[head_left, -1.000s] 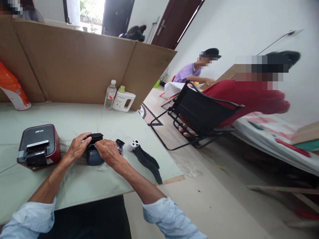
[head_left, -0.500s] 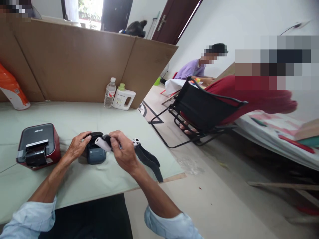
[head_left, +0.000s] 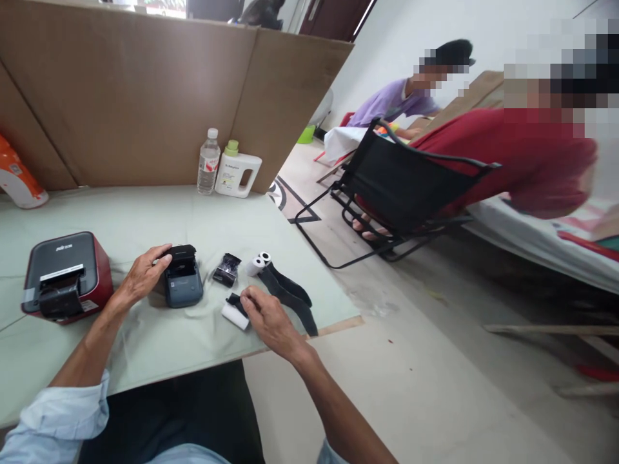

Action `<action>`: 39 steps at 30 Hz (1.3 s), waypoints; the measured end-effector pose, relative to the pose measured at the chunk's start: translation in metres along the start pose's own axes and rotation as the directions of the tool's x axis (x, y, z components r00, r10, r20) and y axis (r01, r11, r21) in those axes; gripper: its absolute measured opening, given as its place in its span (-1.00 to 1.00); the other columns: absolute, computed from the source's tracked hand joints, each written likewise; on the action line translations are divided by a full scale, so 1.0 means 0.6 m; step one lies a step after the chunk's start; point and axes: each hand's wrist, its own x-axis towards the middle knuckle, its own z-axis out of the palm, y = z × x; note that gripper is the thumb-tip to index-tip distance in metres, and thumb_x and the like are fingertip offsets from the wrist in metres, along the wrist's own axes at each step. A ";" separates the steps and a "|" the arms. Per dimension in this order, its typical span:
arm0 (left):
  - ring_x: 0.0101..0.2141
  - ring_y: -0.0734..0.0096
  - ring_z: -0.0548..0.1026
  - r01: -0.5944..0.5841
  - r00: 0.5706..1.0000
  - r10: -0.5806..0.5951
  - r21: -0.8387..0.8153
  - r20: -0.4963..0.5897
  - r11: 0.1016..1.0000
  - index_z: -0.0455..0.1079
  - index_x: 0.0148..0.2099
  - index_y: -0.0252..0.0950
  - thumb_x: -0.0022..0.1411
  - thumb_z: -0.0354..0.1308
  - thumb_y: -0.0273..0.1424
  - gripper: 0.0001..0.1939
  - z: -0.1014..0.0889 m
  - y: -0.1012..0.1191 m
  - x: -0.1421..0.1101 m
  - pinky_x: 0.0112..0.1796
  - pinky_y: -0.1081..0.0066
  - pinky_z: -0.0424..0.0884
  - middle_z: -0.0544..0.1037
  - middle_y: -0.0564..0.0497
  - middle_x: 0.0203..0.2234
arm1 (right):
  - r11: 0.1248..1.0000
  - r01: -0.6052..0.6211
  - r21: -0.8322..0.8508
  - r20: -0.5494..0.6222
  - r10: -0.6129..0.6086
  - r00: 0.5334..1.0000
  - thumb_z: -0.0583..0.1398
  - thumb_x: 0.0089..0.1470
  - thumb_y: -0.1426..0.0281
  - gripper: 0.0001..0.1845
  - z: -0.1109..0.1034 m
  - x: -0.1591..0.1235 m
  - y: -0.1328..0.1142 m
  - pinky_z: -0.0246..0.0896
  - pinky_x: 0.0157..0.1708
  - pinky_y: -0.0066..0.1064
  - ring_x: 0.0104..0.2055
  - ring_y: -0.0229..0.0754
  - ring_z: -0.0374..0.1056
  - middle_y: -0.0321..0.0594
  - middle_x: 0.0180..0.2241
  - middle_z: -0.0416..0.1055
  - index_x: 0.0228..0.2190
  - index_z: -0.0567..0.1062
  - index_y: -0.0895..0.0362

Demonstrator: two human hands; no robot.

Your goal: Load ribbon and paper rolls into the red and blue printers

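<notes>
My left hand (head_left: 145,276) grips the raised black lid of a small dark portable printer (head_left: 184,291), thumb and fingers at the lid's left edge. The printer stands open, and its bay shows no roll inside. To its right, my right hand (head_left: 271,317) pinches the black end of a white paper roll (head_left: 235,316), low over or on the table; I cannot tell which. Beyond that hand lie two more white rolls (head_left: 258,263) with long black tails. A small packet in shiny black wrapping (head_left: 226,269) lies between them and the printer.
A larger red and black printer (head_left: 68,274) stands on the left. At the back, a water bottle (head_left: 209,162), a white jug (head_left: 238,171) and an orange bottle (head_left: 19,174) stand by a cardboard screen (head_left: 145,96). A person in red sits in a black chair (head_left: 401,180) at right.
My right hand has carried the white roll from above the printer down to the right, near the table's front edge. My left hand stays at the lid. The view has tilted down.
</notes>
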 end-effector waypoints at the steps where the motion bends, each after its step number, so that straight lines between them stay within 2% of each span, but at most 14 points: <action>1: 0.27 -0.05 0.45 -0.004 1.000 0.003 0.005 0.010 1.000 0.47 0.28 -0.34 0.36 0.04 0.06 -0.30 -0.001 0.001 0.000 0.31 0.02 0.31 0.52 -0.23 0.26 | 1.000 -0.006 0.000 0.002 0.006 1.000 -0.01 0.37 0.27 -0.73 0.003 -0.002 0.005 0.08 -0.41 -0.36 -0.49 -0.19 0.24 -0.37 -0.52 0.29 -0.40 0.31 0.01; 6: 0.24 -0.07 0.47 -0.005 0.999 0.004 0.007 0.051 1.000 0.46 0.30 -0.33 0.33 0.08 0.05 -0.30 -0.007 0.008 -0.004 0.17 0.06 0.47 0.51 -0.25 0.25 | 1.000 -0.025 0.000 -0.023 0.025 0.999 0.01 0.36 0.30 -0.75 0.008 -0.002 0.015 0.13 -0.42 -0.37 -0.48 -0.18 0.28 -0.38 -0.52 0.32 -0.40 0.33 0.00; 12: 0.25 -0.06 0.46 -0.017 0.997 0.017 -0.001 0.070 1.000 0.49 0.27 -0.22 0.26 0.19 0.00 -0.36 -0.008 0.006 -0.006 0.11 0.11 0.52 0.52 -0.19 0.24 | 0.999 -0.037 -0.032 -0.018 0.037 0.999 0.04 0.37 0.30 -0.76 0.013 0.000 0.023 0.18 -0.41 -0.37 -0.46 -0.16 0.35 -0.36 -0.50 0.38 -0.34 0.41 0.01; 14: 0.24 -0.07 0.46 -0.020 0.997 0.020 0.003 0.071 1.000 0.50 0.27 -0.20 0.26 0.19 0.00 -0.37 -0.009 0.006 -0.006 0.10 0.10 0.52 0.52 -0.18 0.24 | 0.998 -0.003 -0.064 -0.063 -0.001 0.998 0.08 0.38 0.28 -0.80 0.016 0.003 0.021 0.29 -0.31 -0.33 -0.35 -0.12 0.44 -0.27 -0.39 0.49 -0.26 0.45 0.04; 16: 0.23 -0.08 0.46 -0.021 0.997 0.020 0.014 0.079 1.000 0.49 0.28 -0.24 0.27 0.17 0.00 -0.35 -0.010 0.007 -0.006 0.09 0.09 0.53 0.52 -0.21 0.25 | 0.990 0.100 -0.104 -0.138 -0.114 0.984 0.14 0.37 0.30 -0.83 0.020 0.014 0.008 0.39 -0.11 -0.25 -0.12 -0.03 0.50 -0.11 -0.18 0.56 -0.14 0.49 0.09; 18: 0.22 -0.08 0.47 -0.025 0.996 0.023 0.025 0.083 0.999 0.48 0.28 -0.27 0.28 0.16 0.01 -0.34 -0.011 0.008 -0.005 0.08 0.07 0.53 0.52 -0.23 0.24 | 0.962 0.225 -0.153 -0.189 -0.252 0.949 0.18 0.35 0.35 -0.76 0.025 0.035 -0.014 0.37 0.10 -0.15 0.11 0.05 0.44 0.02 0.02 0.52 0.00 0.49 0.13; 21: 0.22 -0.07 0.48 -0.034 0.997 0.032 0.027 0.076 0.999 0.48 0.27 -0.28 0.29 0.15 0.02 -0.33 -0.010 0.009 -0.002 0.10 0.06 0.52 0.53 -0.23 0.23 | 0.923 0.297 -0.246 -0.132 -0.335 0.933 0.25 0.31 0.42 -0.64 0.038 0.086 -0.053 0.35 0.18 -0.08 0.23 0.08 0.36 0.05 0.19 0.44 0.12 0.48 0.09; 24: 0.21 -0.06 0.49 -0.038 0.997 0.037 0.017 0.061 0.999 0.48 0.27 -0.31 0.30 0.13 0.05 -0.31 -0.010 0.007 0.000 0.11 0.08 0.52 0.54 -0.25 0.21 | 0.889 0.331 -0.316 0.011 -0.345 0.938 0.31 0.27 0.45 -0.57 0.056 0.140 -0.078 0.39 0.12 -0.14 0.16 0.02 0.41 0.00 0.20 0.43 0.15 0.50 0.05; 27: 0.19 -0.05 0.51 -0.047 0.997 0.046 0.003 0.057 0.999 0.48 0.27 -0.31 0.30 0.14 0.07 -0.31 -0.011 0.002 0.000 0.12 0.09 0.52 0.55 -0.25 0.20 | 0.869 0.333 -0.366 0.074 -0.330 0.941 0.31 0.28 0.44 -0.70 0.070 0.175 -0.083 0.40 0.01 -0.26 0.08 -0.04 0.45 -0.06 0.13 0.48 0.05 0.57 0.05; 32: 0.19 -0.05 0.51 -0.048 0.995 0.050 -0.029 0.086 0.998 0.43 0.31 -0.31 0.26 0.21 0.00 -0.30 -0.012 0.001 -0.004 0.11 0.08 0.54 0.53 -0.25 0.23 | 0.864 0.352 -0.360 0.051 -0.359 0.932 0.27 0.34 0.42 -0.76 0.078 0.185 -0.068 0.38 -0.04 -0.34 0.05 -0.09 0.47 -0.11 0.09 0.50 0.02 0.59 0.03; 39: 0.20 -0.04 0.50 -0.043 0.997 0.043 -0.006 0.058 0.999 0.43 0.30 -0.39 0.30 0.13 -0.06 -0.33 -0.007 0.014 -0.006 0.13 0.05 0.51 0.52 -0.30 0.23 | 0.876 0.380 -0.298 0.019 -0.392 0.920 0.23 0.36 0.40 -0.76 0.081 0.191 -0.055 0.42 -0.02 -0.30 0.05 -0.05 0.48 -0.08 0.07 0.52 0.03 0.58 0.04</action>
